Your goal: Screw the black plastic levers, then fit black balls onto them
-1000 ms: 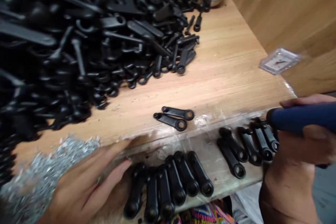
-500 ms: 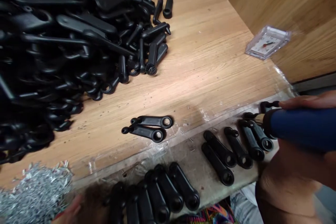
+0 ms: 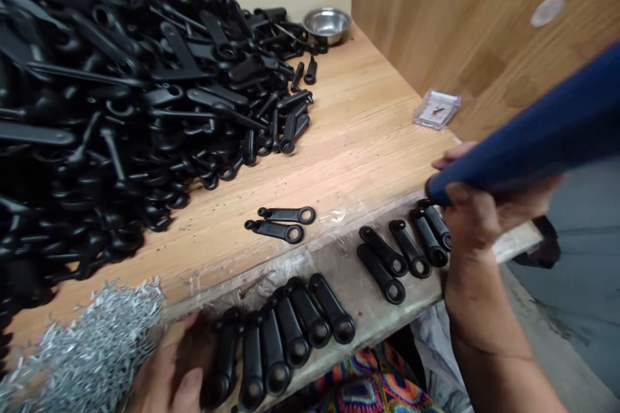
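My right hand [image 3: 477,219] is wrapped round a blue electric screwdriver [image 3: 523,135]. Its black nose points down at the black plastic levers [image 3: 426,235] at the right end of the ledge; the very tip is hidden. My left hand [image 3: 167,371] rests low at the left, thumb and fingers apart with nothing visible between them. It lies between a heap of small silvery screws or pins [image 3: 101,342] and a row of several black levers [image 3: 276,348]. Two thinner black levers with ring ends [image 3: 278,230] lie side by side on the wooden table.
A large pile of black plastic parts [image 3: 121,97] covers the table's left side. Behind it stands a metal bowl [image 3: 327,24]. A small clear-cased clock [image 3: 437,110] sits by the wooden side panel [image 3: 465,32]. Patterned cloth [image 3: 372,381] shows below the ledge.
The view has tilted up, bringing in the bowl and wall. The screwdriver's rear end has swung up, its body now slanting. My left hand shows more fully beside the metal heap.
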`<control>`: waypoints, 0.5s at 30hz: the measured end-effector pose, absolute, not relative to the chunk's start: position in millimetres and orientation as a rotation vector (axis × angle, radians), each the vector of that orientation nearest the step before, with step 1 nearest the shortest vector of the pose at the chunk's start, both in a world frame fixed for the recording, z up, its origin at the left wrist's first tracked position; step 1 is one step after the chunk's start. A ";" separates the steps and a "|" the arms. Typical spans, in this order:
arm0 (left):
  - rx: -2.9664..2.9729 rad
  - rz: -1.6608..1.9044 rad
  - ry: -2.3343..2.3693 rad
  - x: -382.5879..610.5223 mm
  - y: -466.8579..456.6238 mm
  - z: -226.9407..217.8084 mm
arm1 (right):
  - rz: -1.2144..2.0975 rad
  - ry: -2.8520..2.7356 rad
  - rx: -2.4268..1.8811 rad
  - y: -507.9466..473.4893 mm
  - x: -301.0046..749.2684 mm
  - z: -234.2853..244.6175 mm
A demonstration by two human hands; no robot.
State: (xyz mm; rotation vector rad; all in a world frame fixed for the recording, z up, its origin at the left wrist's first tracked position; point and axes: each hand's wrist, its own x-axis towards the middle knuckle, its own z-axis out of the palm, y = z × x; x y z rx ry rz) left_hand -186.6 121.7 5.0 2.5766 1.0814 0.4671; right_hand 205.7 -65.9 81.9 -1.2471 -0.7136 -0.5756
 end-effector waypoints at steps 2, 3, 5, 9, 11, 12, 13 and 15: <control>2.554 0.450 1.052 -182.1 120.6 8.6 | -0.498 -0.702 -1.385 -69.3 202.9 84.1; 2.554 0.443 1.061 -180.2 119.7 10.4 | -0.461 -0.713 -1.444 -72.7 200.7 85.4; 2.557 0.429 1.082 -178.3 118.2 12.6 | -0.417 -0.783 -1.496 -82.2 195.1 86.9; 2.541 0.428 1.099 -181.8 117.9 9.7 | -0.461 -0.783 -1.495 -111.8 177.2 78.7; 2.529 0.453 1.123 -183.6 116.3 7.9 | -0.502 -0.681 -1.554 -130.6 162.9 67.8; 2.537 0.473 1.139 -183.7 114.7 7.8 | -0.525 -0.647 -1.591 -139.9 154.5 61.3; 2.556 0.505 1.145 -183.4 112.6 8.0 | -0.551 -0.627 -1.628 -148.4 145.4 54.6; 2.620 0.579 1.138 -182.1 108.0 9.5 | -0.600 -0.634 -1.712 -161.5 126.5 42.9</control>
